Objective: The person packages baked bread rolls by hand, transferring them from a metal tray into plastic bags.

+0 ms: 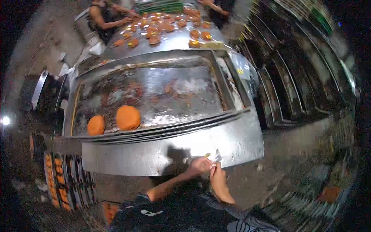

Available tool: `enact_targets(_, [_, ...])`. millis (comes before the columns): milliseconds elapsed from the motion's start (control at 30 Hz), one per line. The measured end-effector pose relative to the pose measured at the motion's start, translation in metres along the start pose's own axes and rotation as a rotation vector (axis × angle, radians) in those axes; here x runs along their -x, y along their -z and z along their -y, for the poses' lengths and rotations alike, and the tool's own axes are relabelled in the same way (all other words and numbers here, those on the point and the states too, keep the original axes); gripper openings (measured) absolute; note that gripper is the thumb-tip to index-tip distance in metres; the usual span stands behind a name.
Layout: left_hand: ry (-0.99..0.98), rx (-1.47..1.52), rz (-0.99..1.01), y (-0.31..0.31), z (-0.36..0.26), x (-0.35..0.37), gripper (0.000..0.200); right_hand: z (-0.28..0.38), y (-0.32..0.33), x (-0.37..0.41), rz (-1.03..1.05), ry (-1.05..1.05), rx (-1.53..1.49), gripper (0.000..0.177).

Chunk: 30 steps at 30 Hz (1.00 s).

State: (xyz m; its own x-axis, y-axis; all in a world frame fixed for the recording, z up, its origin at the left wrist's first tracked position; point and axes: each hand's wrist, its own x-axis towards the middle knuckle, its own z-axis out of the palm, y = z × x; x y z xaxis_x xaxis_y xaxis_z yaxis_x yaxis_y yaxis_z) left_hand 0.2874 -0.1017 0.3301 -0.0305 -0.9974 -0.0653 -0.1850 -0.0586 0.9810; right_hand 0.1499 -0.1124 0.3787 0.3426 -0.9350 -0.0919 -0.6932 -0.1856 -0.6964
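Note:
Over the front ledge of a metal table (127,156), my left hand (200,164) and my right hand (218,178) meet with their fingertips close together. Both are closed in a pinch. A small, shiny whitish piece (217,156), perhaps thin plastic, shows just above my right fingertips. By my left fingers is a tiny yellowish thing (208,154), too small to name. Ahead of my hands, two round orange cakes or breads, a larger one (128,118) and a smaller one (96,125), lie in the shallow metal tray (170,87).
Many wrapped orange pieces (152,31) cover the far table, where one person's arm (112,24) reaches in at left and another person's arm (216,7) at right. Dark racks (290,77) stand at right. Trays of orange pieces (58,178) sit low at left.

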Motion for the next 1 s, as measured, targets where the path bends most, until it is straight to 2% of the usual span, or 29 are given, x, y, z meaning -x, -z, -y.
enact_targets(33, [0.029,-0.046,-0.097,0.012,-0.032,-0.001,0.009,-0.013,-0.007,-0.013,0.021,0.043,0.006,0.014])
enact_targets(67, [-0.086,-0.097,-0.198,0.023,-0.057,0.002,0.01,-0.039,-0.022,-0.032,0.16,0.256,-0.091,0.017])
enact_targets(100, [-0.194,-0.153,-0.291,0.034,-0.081,0.008,0.012,-0.011,-0.016,-0.04,0.276,0.14,-0.492,0.022])
enact_targets(133, [-0.357,-0.132,-0.277,0.044,-0.107,0.019,0.014,0.018,-0.01,-0.049,0.352,-0.011,-0.887,0.027])
enact_targets(167, [-0.46,-0.24,-0.243,0.051,-0.116,0.026,0.013,0.088,0.018,-0.065,0.358,-0.55,-1.532,0.035])
enact_targets(233, [-0.397,-0.181,-0.51,0.07,-0.118,0.04,0.022,0.142,0.017,-0.073,0.2,0.072,-1.394,0.057])
enact_targets(267, [-0.387,0.092,-0.721,0.083,-0.121,0.04,0.024,0.174,0.014,-0.072,0.391,0.263,-1.685,0.061])
enact_targets(300, [-0.37,0.369,-0.922,0.099,-0.125,0.039,0.027,0.199,0.003,-0.064,0.471,0.249,-1.816,0.063])
enact_targets(333, [-0.162,0.747,-0.788,0.128,-0.086,0.038,0.028,0.204,-0.02,-0.054,0.752,0.155,-2.0,0.058])
enact_targets(367, [-0.087,0.932,-0.693,0.161,-0.077,0.059,0.03,0.216,-0.037,-0.048,0.756,0.151,-2.001,0.058])
enact_targets(400, [0.003,1.112,-0.61,0.193,-0.068,0.079,0.031,0.229,-0.053,-0.041,0.85,0.168,-1.612,0.051])
enact_targets(433, [-0.121,1.118,-0.711,0.214,-0.08,0.099,0.032,0.239,-0.066,-0.039,0.914,0.178,-1.224,0.045])
enact_targets(467, [-0.25,1.114,-0.805,0.235,-0.092,0.12,0.034,0.252,-0.073,-0.056,0.645,0.41,-0.733,0.045])
enact_targets(500, [-0.462,1.102,-1.011,0.248,-0.091,0.127,0.037,0.264,-0.077,-0.08,0.362,0.593,-0.231,0.045])
enact_targets(567, [-0.504,1.048,-1.274,0.274,-0.115,0.147,0.03,0.275,-0.098,-0.114,0.373,0.546,-0.196,0.043])
enact_targets(633, [-0.659,1.172,-1.111,0.296,-0.116,0.166,0.033,0.284,-0.121,-0.14,0.395,0.482,-0.127,0.04])
enact_targets(700, [-0.726,1.223,-1.139,0.317,-0.105,0.173,0.051,0.29,-0.127,-0.146,0.389,0.456,-0.088,0.039])
enact_targets(767, [-0.757,1.31,-1.165,0.326,-0.107,0.167,0.056,0.289,-0.107,-0.121,0.134,0.576,-0.633,0.038])
enact_targets(800, [-0.751,1.319,-1.139,0.324,-0.109,0.159,0.056,0.304,-0.085,-0.095,0.291,0.475,-0.922,0.038])
enact_targets(833, [-0.789,1.297,-1.096,0.316,-0.112,0.147,0.06,0.304,-0.082,-0.088,0.243,0.588,-0.796,0.048])
enact_targets(867, [-0.822,1.28,-1.048,0.305,-0.115,0.135,0.063,0.312,-0.079,-0.08,0.182,0.666,-0.802,0.055])
enact_targets(900, [-0.86,1.161,-0.842,0.291,-0.11,0.122,0.065,0.318,-0.078,-0.074,0.118,0.739,-0.802,0.063])
enact_targets(967, [-0.64,1.042,-0.901,0.267,-0.131,0.1,0.059,0.313,-0.076,-0.082,-0.049,0.673,-0.809,0.072])
enact_targets(1000, [-0.624,1.053,-0.876,0.257,-0.134,0.095,0.059,0.304,-0.073,-0.079,-0.021,0.639,-0.845,0.072])
